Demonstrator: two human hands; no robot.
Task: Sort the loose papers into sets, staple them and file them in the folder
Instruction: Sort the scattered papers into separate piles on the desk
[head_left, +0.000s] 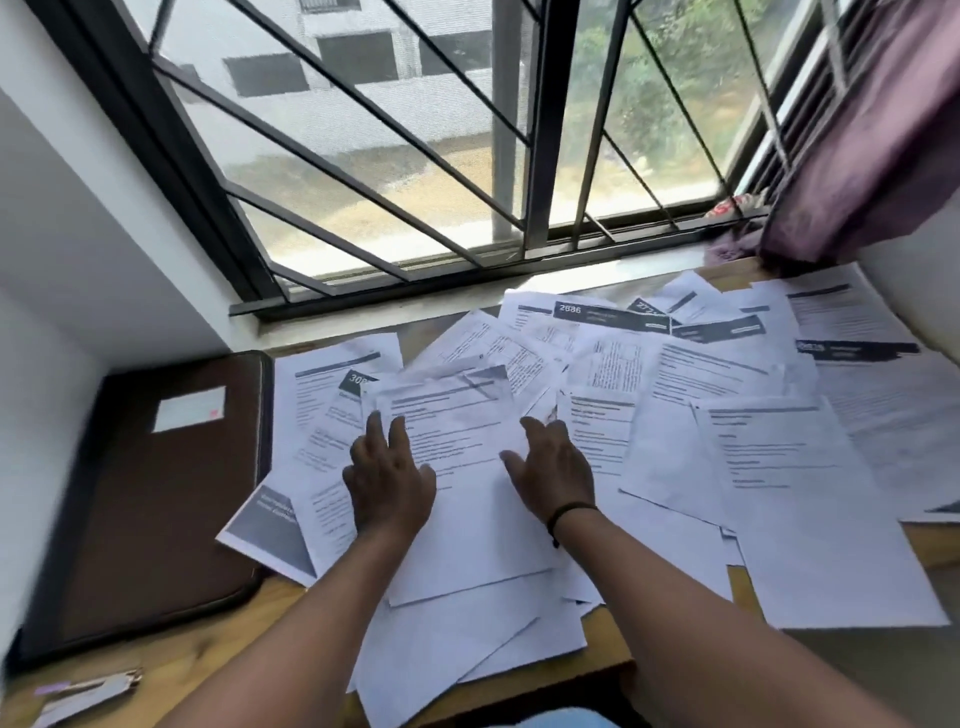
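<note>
Several loose printed papers (800, 499) lie scattered and overlapping across the wooden desk (187, 670). One sheet (467, 457) lies on top in the middle. My left hand (387, 480) rests flat on its left edge with fingers straight. My right hand (553, 470) rests flat on its right side, fingers spread; a dark band circles that wrist. A shut dark brown folder (150, 499) with a white label lies at the left. A stapler (88, 696) lies at the front left corner, blurred.
A barred window (415, 156) runs behind the desk, its sill (467, 299) just beyond the papers. A purple curtain (872, 135) hangs at the right, with cloth bunched on the sill. A white wall (52, 260) closes the left side.
</note>
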